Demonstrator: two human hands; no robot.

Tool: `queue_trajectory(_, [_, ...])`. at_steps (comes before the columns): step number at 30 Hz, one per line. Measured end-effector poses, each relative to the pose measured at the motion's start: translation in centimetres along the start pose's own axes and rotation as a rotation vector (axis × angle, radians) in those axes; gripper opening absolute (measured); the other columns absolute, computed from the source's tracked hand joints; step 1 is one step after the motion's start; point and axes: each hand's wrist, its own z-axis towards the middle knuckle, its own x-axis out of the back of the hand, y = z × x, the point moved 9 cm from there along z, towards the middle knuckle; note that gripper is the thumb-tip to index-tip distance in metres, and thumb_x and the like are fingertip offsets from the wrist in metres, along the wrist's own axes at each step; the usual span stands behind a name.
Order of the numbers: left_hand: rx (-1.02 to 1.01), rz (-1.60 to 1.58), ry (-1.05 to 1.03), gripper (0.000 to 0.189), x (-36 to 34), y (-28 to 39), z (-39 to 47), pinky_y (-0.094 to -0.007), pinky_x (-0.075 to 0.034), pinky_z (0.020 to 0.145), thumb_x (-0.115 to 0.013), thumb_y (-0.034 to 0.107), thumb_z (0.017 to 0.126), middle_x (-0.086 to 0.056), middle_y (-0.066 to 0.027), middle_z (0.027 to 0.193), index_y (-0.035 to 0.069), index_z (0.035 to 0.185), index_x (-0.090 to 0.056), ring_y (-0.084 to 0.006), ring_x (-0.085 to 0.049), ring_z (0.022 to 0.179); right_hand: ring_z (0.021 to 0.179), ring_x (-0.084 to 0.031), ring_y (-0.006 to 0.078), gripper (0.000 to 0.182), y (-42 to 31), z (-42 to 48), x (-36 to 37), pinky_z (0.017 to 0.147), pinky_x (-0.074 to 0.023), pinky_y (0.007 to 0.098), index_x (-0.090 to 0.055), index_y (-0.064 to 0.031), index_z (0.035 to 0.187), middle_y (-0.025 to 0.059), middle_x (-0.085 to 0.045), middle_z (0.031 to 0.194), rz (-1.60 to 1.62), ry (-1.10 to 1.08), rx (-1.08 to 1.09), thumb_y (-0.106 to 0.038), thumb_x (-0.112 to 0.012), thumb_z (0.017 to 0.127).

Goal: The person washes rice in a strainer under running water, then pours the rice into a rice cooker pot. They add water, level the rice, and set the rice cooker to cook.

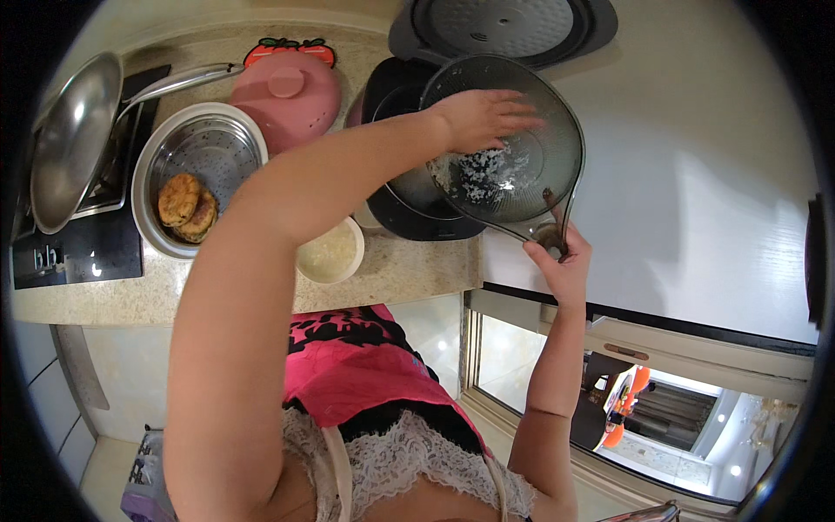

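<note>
My right hand (561, 267) grips the handle of a translucent grey plastic washing bowl (558, 166), holding it tilted over the rice cooker (430, 228). White grains that look like rice (486, 171) cling to the bowl's inside, mostly on its lower left. Reaching across from the left, my left hand (489, 121) is inside the bowl with its fingers spread and slightly blurred; nothing shows in it. The cooker's lid (502, 29) stands raised behind. Part of the inner pot (414, 189) shows under the bowl; its contents are mostly hidden.
A small bowl (331, 253) of pale cloudy contents sits by the counter edge. Left of it, a pot with a perforated steamer insert (222, 140) holds two browned patties (186, 205). Behind are a pink lid (293, 107) and a steel pan (78, 140) tilted over the hob (85, 258).
</note>
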Motion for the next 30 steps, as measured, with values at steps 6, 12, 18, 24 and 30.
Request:
queue_trajectory(6, [0.158, -0.144, -0.468, 0.054, -2.5, 1.1, -0.5, -0.0364, -0.019, 0.117, -0.054, 0.037, 0.091, -0.04, -0.0104, 0.145, 0.005, 0.134, -0.048, -0.0186, -0.032, 0.137, 0.083, -0.056, 0.0078, 0.023, -0.3, -0.2, 0.1, 0.071, -0.0453, 0.0212, -0.065, 0.0057, 0.083, 0.009, -0.061, 0.118, -0.005, 0.027, 0.005, -0.003, -0.079, 0.069])
queue_trajectory(12, [-0.013, 0.266, -0.313, 0.062, -0.9, -1.8, -0.3, -0.0354, -0.01, 0.119, -0.051, 0.039, 0.092, -0.023, -0.003, 0.155, 0.008, 0.144, -0.035, -0.0143, -0.017, 0.143, 0.084, -0.058, 0.0086, 0.025, -0.7, -0.3, -0.1, 0.071, -0.0471, 0.0228, -0.067, 0.0059, 0.087, 0.0113, -0.06, 0.124, -0.021, 0.0, -0.019, -0.004, -0.08, 0.068])
queue_trajectory(18, [0.124, -0.338, -0.304, 0.055, -2.7, 1.3, -2.5, -0.0377, -0.025, 0.115, -0.045, 0.034, 0.097, -0.037, -0.011, 0.147, 0.005, 0.143, -0.035, -0.0236, -0.034, 0.136, 0.088, -0.061, 0.0104, 0.028, -1.0, -0.5, -0.1, 0.074, -0.049, 0.0251, -0.067, 0.0061, 0.088, 0.0151, -0.058, 0.128, -0.091, 0.001, 0.027, -0.005, -0.081, 0.066])
queue_trajectory(24, [0.321, -0.607, -0.093, 0.055, -2.9, 2.2, 0.8, -0.0448, -0.024, 0.114, -0.039, 0.031, 0.1, -0.022, -0.0166, 0.153, -0.001, 0.144, -0.029, -0.0386, -0.028, 0.138, 0.092, -0.061, 0.0131, 0.03, -2.1, -0.2, -0.2, 0.078, -0.0491, 0.0264, -0.067, 0.006, 0.09, 0.0162, -0.058, 0.129, -0.131, 0.007, 0.06, -0.006, -0.081, 0.067])
queue_trajectory(30, [0.185, -1.052, -0.26, 0.048, -2.2, 7.8, -1.3, -0.0394, -0.032, 0.11, -0.036, 0.029, 0.101, -0.038, -0.0179, 0.144, -0.002, 0.138, -0.04, -0.0324, -0.04, 0.131, 0.098, -0.061, 0.0144, 0.031, -1.8, -0.1, -0.5, 0.08, -0.0491, 0.0277, -0.067, 0.0062, 0.09, 0.0182, -0.058, 0.128, -0.095, 0.0, 0.091, -0.007, -0.081, 0.067])
